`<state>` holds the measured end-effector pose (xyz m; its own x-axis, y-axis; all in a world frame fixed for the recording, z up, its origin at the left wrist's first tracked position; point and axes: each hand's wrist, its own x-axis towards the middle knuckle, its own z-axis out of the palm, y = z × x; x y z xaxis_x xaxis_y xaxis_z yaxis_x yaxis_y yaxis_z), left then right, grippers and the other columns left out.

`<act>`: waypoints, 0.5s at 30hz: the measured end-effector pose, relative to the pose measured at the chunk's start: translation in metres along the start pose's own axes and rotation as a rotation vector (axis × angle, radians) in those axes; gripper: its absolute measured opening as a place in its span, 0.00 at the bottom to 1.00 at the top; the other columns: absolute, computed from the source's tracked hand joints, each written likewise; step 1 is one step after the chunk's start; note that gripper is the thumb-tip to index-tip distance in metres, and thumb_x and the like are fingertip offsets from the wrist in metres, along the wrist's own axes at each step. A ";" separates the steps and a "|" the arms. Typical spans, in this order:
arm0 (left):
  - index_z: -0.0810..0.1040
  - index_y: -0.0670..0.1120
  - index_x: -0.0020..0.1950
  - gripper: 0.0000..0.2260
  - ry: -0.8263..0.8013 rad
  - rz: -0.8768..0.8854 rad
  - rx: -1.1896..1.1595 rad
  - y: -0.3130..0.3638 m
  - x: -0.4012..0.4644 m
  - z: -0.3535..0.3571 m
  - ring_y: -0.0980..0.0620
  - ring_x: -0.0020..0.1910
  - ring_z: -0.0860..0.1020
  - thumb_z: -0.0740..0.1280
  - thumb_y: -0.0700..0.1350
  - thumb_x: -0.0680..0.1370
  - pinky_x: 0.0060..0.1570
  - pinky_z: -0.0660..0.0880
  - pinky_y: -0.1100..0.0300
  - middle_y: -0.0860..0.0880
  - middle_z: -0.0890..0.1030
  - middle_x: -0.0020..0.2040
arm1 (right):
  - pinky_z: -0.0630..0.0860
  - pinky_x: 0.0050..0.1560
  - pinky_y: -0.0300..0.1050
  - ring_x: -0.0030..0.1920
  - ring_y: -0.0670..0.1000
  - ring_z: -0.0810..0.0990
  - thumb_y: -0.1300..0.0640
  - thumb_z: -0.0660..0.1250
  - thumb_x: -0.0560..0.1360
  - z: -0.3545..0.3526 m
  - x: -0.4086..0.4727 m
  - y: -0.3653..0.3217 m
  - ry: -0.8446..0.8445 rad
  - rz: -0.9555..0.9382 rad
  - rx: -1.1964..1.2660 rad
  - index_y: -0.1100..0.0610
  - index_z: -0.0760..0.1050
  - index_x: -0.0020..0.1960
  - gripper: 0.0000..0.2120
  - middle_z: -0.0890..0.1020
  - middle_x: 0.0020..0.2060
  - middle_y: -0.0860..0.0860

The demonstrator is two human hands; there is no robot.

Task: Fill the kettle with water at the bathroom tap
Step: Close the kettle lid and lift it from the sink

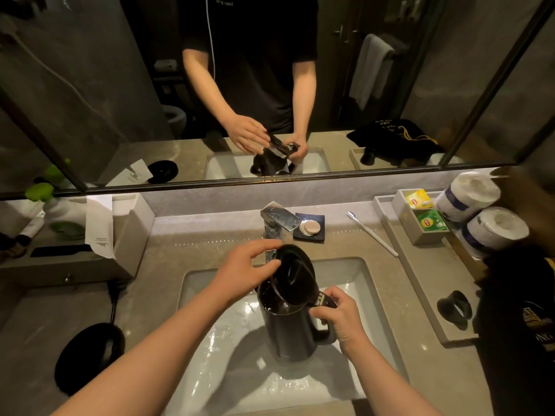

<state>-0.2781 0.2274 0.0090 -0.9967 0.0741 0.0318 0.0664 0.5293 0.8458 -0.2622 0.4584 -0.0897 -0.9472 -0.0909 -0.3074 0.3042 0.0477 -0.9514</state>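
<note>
Your right hand (342,321) grips the handle of the dark round kettle (289,328) over the white sink (354,274), mid-frame. Your left hand (243,273) pinches its open black lid (295,273).

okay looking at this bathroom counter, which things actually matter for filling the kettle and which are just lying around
For the job: kettle, its open lid, tap, sink, left hand on the lid, right hand on the handle.

Just lying about: toothbrush, soap dish, tea bags, toilet rolls, kettle base.
</note>
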 end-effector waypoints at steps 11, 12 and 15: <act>0.80 0.52 0.61 0.14 0.175 -0.063 0.245 -0.008 -0.073 -0.022 0.58 0.60 0.75 0.69 0.47 0.75 0.60 0.66 0.65 0.57 0.80 0.60 | 0.70 0.27 0.41 0.27 0.49 0.71 0.56 0.75 0.50 0.017 -0.035 -0.043 -0.083 -0.137 0.059 0.53 0.72 0.29 0.13 0.73 0.24 0.49; 0.80 0.52 0.62 0.15 0.187 -0.058 0.252 -0.006 -0.078 -0.024 0.59 0.60 0.75 0.69 0.48 0.75 0.60 0.65 0.68 0.58 0.79 0.60 | 0.69 0.26 0.40 0.27 0.49 0.70 0.56 0.75 0.50 0.019 -0.038 -0.048 -0.084 -0.149 0.076 0.54 0.72 0.30 0.14 0.73 0.24 0.50; 0.80 0.52 0.62 0.15 0.249 -0.021 0.264 0.004 -0.092 -0.032 0.59 0.60 0.74 0.69 0.47 0.75 0.58 0.61 0.74 0.61 0.77 0.58 | 0.68 0.26 0.40 0.26 0.49 0.69 0.56 0.75 0.50 0.028 -0.046 -0.063 -0.100 -0.201 0.105 0.56 0.72 0.31 0.14 0.72 0.24 0.50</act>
<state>-0.1881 0.1953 0.0263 -0.9764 -0.1306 0.1721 0.0224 0.7311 0.6819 -0.2351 0.4319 -0.0157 -0.9767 -0.1861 -0.1072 0.1247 -0.0848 -0.9886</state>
